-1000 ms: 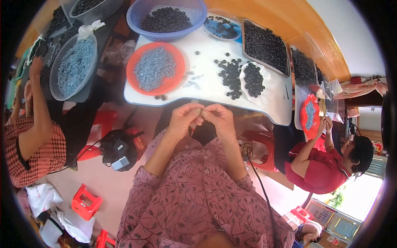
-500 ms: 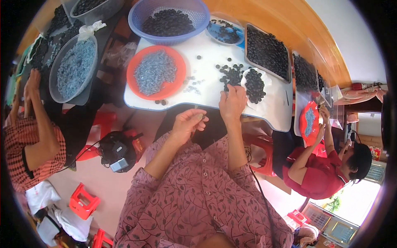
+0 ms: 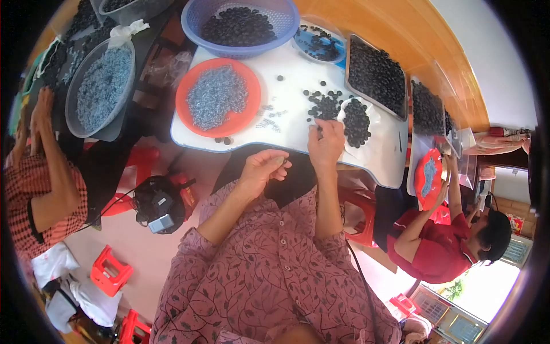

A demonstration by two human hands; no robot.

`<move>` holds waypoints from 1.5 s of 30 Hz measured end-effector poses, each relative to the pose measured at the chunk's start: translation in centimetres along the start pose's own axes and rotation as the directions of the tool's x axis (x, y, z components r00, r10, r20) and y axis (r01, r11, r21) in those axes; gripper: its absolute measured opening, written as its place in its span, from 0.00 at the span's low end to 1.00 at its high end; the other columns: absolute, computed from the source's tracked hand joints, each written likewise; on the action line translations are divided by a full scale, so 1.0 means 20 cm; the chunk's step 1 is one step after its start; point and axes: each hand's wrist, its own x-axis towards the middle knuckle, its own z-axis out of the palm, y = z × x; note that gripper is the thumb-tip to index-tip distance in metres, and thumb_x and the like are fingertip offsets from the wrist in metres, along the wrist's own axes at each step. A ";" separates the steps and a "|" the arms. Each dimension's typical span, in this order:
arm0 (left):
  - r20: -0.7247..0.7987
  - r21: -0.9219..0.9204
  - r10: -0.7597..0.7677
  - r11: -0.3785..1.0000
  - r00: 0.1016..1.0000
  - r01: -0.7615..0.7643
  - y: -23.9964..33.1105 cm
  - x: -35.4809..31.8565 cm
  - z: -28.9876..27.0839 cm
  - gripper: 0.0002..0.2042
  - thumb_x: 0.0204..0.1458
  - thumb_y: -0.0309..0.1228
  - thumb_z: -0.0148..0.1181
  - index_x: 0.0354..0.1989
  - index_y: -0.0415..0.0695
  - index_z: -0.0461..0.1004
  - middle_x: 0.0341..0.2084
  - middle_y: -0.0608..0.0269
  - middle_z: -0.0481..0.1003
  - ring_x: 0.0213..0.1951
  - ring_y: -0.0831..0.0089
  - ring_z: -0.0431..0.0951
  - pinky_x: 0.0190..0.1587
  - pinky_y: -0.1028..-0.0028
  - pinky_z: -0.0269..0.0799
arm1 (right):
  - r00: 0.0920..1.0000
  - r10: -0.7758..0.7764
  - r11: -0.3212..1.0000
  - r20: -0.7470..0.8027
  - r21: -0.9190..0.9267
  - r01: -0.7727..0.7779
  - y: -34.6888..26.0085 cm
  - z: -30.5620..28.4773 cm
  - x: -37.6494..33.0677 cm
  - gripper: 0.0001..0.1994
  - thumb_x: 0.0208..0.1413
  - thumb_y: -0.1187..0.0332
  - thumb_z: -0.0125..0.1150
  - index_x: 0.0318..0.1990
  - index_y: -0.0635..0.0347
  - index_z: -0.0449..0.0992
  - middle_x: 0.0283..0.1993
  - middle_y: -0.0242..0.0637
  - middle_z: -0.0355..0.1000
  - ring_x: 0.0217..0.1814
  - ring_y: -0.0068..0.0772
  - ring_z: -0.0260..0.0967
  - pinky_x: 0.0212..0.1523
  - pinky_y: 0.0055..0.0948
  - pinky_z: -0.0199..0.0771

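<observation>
My left hand (image 3: 262,174) is held in front of the table's edge, thumb and fingers pinched on a small dark round piece (image 3: 285,161), partly hidden. Over the table's front edge my right hand (image 3: 327,143) is closed, fingertips down beside a loose pile of small black round pieces (image 3: 325,106). What those fingertips hold, if anything, is hidden. Just right of that hand, a white sheet (image 3: 344,114) carries a heap of black pieces (image 3: 357,122). Farther left stands a red plate (image 3: 250,94) of small clear bluish pieces (image 3: 215,96); several more (image 3: 270,119) lie loose beside it.
A blue-purple basket (image 3: 192,31) of black pieces, a clear blue-bottomed dish (image 3: 306,51) and a full metal tray (image 3: 406,97) line the table's back. Co-workers sit at left (image 3: 48,200) and right (image 3: 427,246). Red stools (image 3: 109,272) and a black bag (image 3: 159,205) stand on the floor.
The view has shifted slightly, so the table's things appear a little farther right. Both hands keep nearly the same pose; the right fingertips stay by the loose pile.
</observation>
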 end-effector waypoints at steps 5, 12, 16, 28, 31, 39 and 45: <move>0.015 -0.072 -0.001 0.997 1.000 0.002 0.02 -0.02 0.00 0.12 0.59 0.29 0.57 0.48 0.37 0.75 0.36 0.56 0.79 0.30 0.78 0.77 0.34 0.78 0.76 | 0.978 -0.207 0.951 -0.016 -0.237 0.198 -0.05 0.03 0.03 0.08 0.45 0.71 0.66 0.35 0.56 0.79 0.38 0.37 0.68 0.44 0.40 0.66 0.43 0.40 0.60; 0.023 -0.151 0.004 0.988 1.000 0.000 0.06 -0.02 0.00 0.12 0.59 0.29 0.57 0.48 0.37 0.74 0.36 0.55 0.79 0.30 0.77 0.78 0.35 0.77 0.76 | 0.975 -0.220 0.952 -0.008 -0.222 0.213 -0.04 0.04 0.02 0.06 0.47 0.74 0.65 0.34 0.58 0.79 0.39 0.38 0.69 0.42 0.38 0.67 0.42 0.37 0.63; 0.032 -0.213 0.048 0.976 0.998 -0.040 0.09 -0.01 0.01 0.12 0.60 0.28 0.55 0.48 0.36 0.74 0.36 0.54 0.79 0.30 0.76 0.78 0.34 0.77 0.76 | 0.987 0.040 0.926 0.155 0.365 -0.094 -0.14 -0.06 -0.04 0.08 0.50 0.78 0.64 0.38 0.60 0.79 0.42 0.34 0.69 0.41 0.24 0.68 0.42 0.22 0.67; 0.063 -0.311 0.134 0.944 0.989 -0.108 0.16 0.00 0.08 0.12 0.60 0.27 0.54 0.49 0.36 0.73 0.37 0.55 0.78 0.32 0.77 0.77 0.35 0.77 0.76 | 0.927 0.041 0.564 0.373 0.757 -0.330 -0.23 -0.13 -0.19 0.07 0.55 0.80 0.60 0.41 0.64 0.78 0.42 0.28 0.67 0.40 0.17 0.64 0.44 0.17 0.64; 0.064 -0.316 0.152 0.940 0.986 -0.124 0.16 0.00 0.09 0.12 0.61 0.27 0.54 0.49 0.36 0.73 0.37 0.56 0.78 0.32 0.77 0.78 0.35 0.78 0.76 | 0.917 0.033 0.512 0.398 0.781 -0.357 -0.24 -0.13 -0.20 0.07 0.56 0.80 0.60 0.41 0.65 0.78 0.43 0.28 0.68 0.42 0.18 0.65 0.45 0.17 0.64; 0.049 -0.323 0.147 0.938 0.988 -0.123 0.17 -0.02 0.11 0.12 0.60 0.27 0.55 0.49 0.36 0.74 0.37 0.57 0.78 0.32 0.77 0.78 0.35 0.78 0.76 | 0.927 0.028 0.448 0.375 0.824 -0.347 -0.24 -0.13 -0.22 0.07 0.56 0.81 0.60 0.42 0.66 0.78 0.43 0.30 0.69 0.42 0.19 0.67 0.46 0.18 0.66; 0.051 -0.326 0.163 0.935 0.985 -0.138 0.16 -0.03 0.11 0.12 0.60 0.28 0.55 0.49 0.36 0.74 0.37 0.57 0.78 0.32 0.77 0.77 0.35 0.78 0.76 | 0.924 0.028 0.448 0.380 0.822 -0.351 -0.25 -0.14 -0.22 0.08 0.55 0.82 0.60 0.42 0.66 0.79 0.43 0.30 0.69 0.43 0.19 0.67 0.46 0.18 0.66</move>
